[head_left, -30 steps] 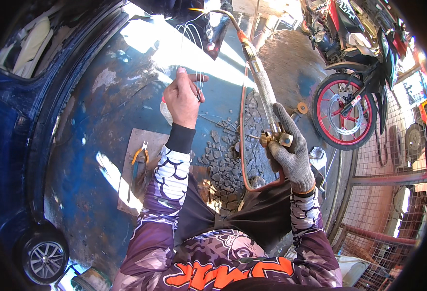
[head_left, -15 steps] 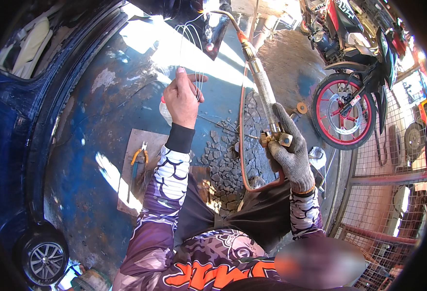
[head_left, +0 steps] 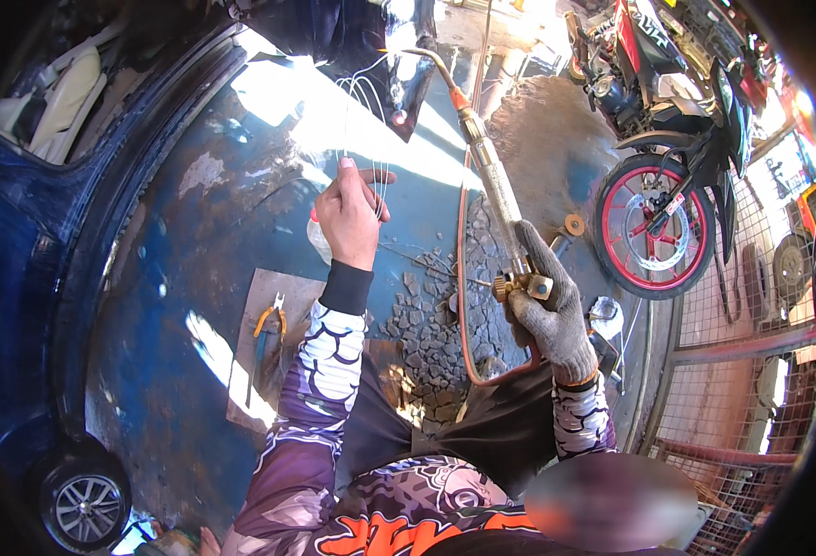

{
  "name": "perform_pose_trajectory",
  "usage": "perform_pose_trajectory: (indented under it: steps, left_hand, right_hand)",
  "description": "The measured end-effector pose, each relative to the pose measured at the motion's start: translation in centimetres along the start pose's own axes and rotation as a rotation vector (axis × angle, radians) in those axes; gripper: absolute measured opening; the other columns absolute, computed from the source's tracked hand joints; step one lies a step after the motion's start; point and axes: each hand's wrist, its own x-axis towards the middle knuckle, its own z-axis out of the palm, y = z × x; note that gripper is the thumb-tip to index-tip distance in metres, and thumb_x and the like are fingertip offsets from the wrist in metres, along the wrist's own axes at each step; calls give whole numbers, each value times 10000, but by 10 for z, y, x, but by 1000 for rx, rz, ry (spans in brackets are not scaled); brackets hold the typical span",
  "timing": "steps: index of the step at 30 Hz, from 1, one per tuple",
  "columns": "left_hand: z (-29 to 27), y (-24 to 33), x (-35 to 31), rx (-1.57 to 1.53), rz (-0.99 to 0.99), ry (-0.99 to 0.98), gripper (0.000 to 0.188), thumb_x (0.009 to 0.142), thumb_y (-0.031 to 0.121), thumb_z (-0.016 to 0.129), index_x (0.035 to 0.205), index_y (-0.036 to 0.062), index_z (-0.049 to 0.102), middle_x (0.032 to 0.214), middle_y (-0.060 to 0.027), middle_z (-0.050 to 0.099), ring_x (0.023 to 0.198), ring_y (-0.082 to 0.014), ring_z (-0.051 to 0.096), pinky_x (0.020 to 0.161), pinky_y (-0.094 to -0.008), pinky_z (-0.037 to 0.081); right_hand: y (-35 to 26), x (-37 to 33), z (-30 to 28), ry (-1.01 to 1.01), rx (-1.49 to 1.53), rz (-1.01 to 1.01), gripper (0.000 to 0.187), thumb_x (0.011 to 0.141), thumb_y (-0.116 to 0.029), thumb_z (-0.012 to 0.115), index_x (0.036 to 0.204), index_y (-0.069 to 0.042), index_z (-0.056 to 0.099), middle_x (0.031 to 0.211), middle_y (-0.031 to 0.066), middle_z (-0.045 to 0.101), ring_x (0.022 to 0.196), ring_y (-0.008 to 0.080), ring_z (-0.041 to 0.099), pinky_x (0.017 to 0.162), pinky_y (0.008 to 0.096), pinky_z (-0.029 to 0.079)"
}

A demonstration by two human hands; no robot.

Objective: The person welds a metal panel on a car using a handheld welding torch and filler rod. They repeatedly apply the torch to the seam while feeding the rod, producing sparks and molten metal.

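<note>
My bare left hand [head_left: 348,222] pinches a looped thin metal wire [head_left: 345,120]. One end of the wire reaches up to the tip of a gas welding torch, by a dark metal panel [head_left: 413,83]. Around the torch's [head_left: 498,185] brass valve end, my right hand [head_left: 561,324] is closed, wearing a grey knit glove. The torch's bent copper neck points left, with a small orange glow at its tip. A reddish hose [head_left: 462,278] loops below the torch. Whether the wire touches the panel is too small to tell.
Orange-handled pliers [head_left: 270,320] lie on a flat board [head_left: 246,371] at left. Broken grey chips [head_left: 431,343] cover the floor before my knees. A dark blue car body [head_left: 19,269] stands left; a motorcycle with a red-rimmed wheel [head_left: 653,227] and wire mesh [head_left: 732,398] are right.
The whole view has shifted, so both hands, the torch and the floor sit slightly lower in the picture. Both grips are the same, and the wire end stays by the torch tip.
</note>
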Motion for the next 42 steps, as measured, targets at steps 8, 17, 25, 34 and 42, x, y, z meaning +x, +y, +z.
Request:
perform_pose_trajectory:
  steps: [8,17,25,34,42]
  left_hand:
    - [-2,-3,0,7,14,-14,636,1169,411,430,626,82,404,898,-223,787,471,-158,581,415,-302,378]
    - [-2,-4,1,2,19,-11,632,1168,422,435,632,87,417,911,-214,789,476,-160,585,408,-303,370]
    - [1,0,1,-12,-16,22,708,1164,390,455,555,28,456,859,-217,785,446,-161,559,440,-318,452]
    - [0,-4,2,-1,23,-4,629,1164,401,446,617,90,417,884,-209,785,466,-155,573,409,-300,365]
    - [-2,-3,0,-26,42,4,622,1165,405,456,630,88,439,885,-212,782,466,-156,570,411,-301,368]
  right_hand:
    - [-5,-1,2,-3,-22,-17,833,922,57,597,1714,-67,372,1040,19,694,640,31,549,533,225,459]
    - [-8,-2,4,9,-27,6,834,924,46,598,1716,-85,371,884,0,642,561,39,535,484,231,443]
    - [-9,-2,3,2,-29,1,825,926,45,600,1711,-93,385,906,10,665,569,36,541,495,227,457]
    - [-8,-1,3,-2,-44,7,820,928,49,596,1708,-98,392,897,6,675,563,34,543,493,226,461]
    - [-6,0,2,8,-42,-7,828,918,60,590,1707,-91,391,960,23,697,570,34,548,496,226,463]
